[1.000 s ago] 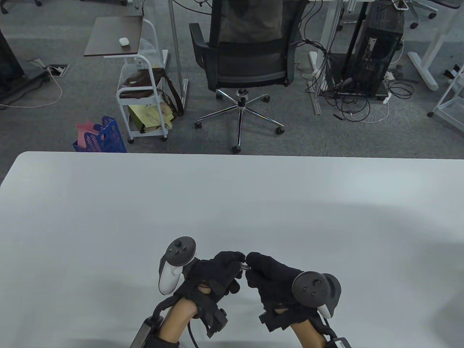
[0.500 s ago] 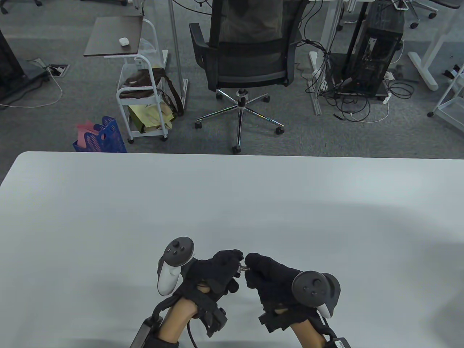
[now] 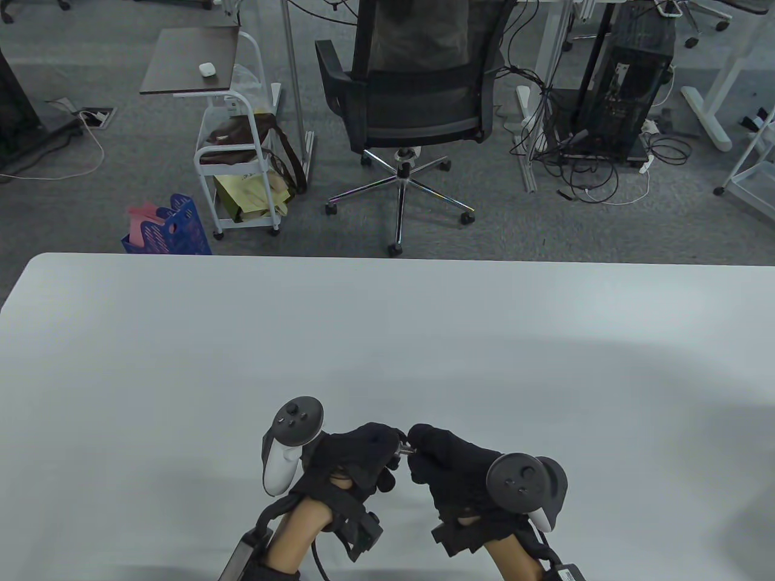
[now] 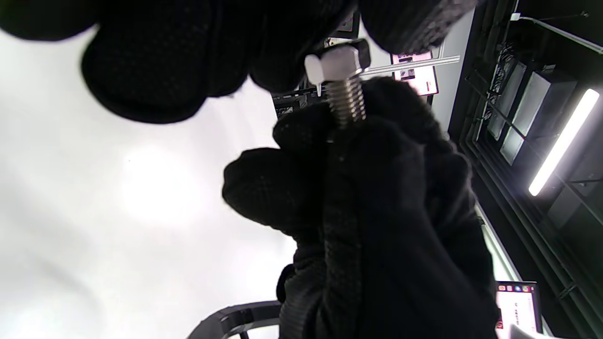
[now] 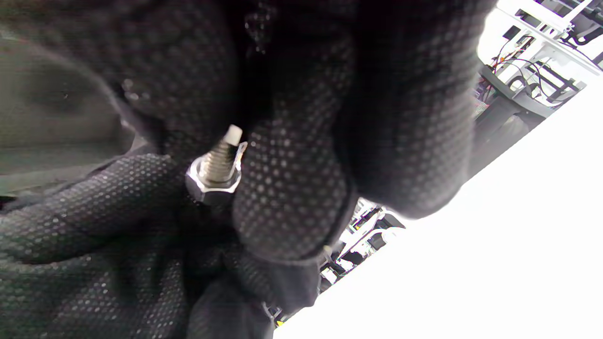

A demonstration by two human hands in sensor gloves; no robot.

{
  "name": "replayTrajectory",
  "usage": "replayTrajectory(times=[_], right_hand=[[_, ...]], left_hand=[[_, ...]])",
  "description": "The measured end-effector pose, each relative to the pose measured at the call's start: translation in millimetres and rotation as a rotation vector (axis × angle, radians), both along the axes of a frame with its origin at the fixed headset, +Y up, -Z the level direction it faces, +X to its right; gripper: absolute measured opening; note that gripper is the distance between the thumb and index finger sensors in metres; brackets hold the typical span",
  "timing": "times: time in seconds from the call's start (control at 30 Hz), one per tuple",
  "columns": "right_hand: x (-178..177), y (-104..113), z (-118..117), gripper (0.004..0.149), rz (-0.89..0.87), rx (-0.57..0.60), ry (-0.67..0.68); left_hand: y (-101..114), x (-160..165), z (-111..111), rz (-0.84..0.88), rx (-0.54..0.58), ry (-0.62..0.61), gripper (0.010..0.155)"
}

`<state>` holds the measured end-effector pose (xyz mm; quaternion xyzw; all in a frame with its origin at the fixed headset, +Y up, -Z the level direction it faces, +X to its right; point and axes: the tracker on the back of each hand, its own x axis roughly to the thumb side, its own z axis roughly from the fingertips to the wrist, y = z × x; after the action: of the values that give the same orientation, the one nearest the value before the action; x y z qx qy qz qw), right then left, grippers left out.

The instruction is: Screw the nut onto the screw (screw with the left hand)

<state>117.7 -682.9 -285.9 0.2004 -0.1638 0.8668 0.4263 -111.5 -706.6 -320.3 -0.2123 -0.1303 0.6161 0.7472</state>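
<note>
Steel nut [image 4: 340, 59], pinched by the left hand [image 3: 357, 457], sits on the screw [image 4: 347, 101] gripped by the right hand [image 3: 451, 469] above the table [image 3: 387, 339]; a tilted turn could cross-thread it or drop it.

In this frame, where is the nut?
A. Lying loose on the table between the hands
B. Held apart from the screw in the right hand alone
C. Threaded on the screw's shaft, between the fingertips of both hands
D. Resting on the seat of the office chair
C: the right wrist view shows the hex nut around the threaded screw, with gloved fingers of both hands against it.
</note>
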Motion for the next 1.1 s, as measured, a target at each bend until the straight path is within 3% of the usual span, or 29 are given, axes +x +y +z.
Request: replayTrajectory(times=[0.17,0.3,0.43,0.6,0.77,0.9,1.1], right_hand=[[-0.1,0.1,-0.4,0.046,0.017,0.004,-0.002],[-0.3,-0.1,-0.6,0.046,0.007,0.002,-0.004],[-1.8,-1.8,-0.6,0.046,0.031,0.004,-0.01],[-1.8,-1.1,-0.7,0.047,0.046,-0.005,-0.005],[-1.1,-0.4,-0.5,0.046,0.035,0.006,-0.012],[-1.7,-0.7,-0.4,0.046,0.037,0.001,-0.008],[-1.8,0.9,-0.2,0.047,0.063,0.004,-0.009]], left_hand=[[2.9,4.3,0.8,-0.018,0.025,-0.051,0.056],[-1.2,1.1,0.7,-0.003,0.007,-0.016,0.068],[0.2,2.2,0.9,-0.028,0.009,-0.018,0.058],[1.8,4.3,0.8,-0.029,0.019,-0.049,0.056],[-1.4,0.9,1.5,-0.027,0.013,-0.006,0.068],[-0.6,2.2,0.8,-0.021,0.007,-0.023,0.057],[0.5,3.9,0.5,-0.013,0.009,-0.063,0.056]])
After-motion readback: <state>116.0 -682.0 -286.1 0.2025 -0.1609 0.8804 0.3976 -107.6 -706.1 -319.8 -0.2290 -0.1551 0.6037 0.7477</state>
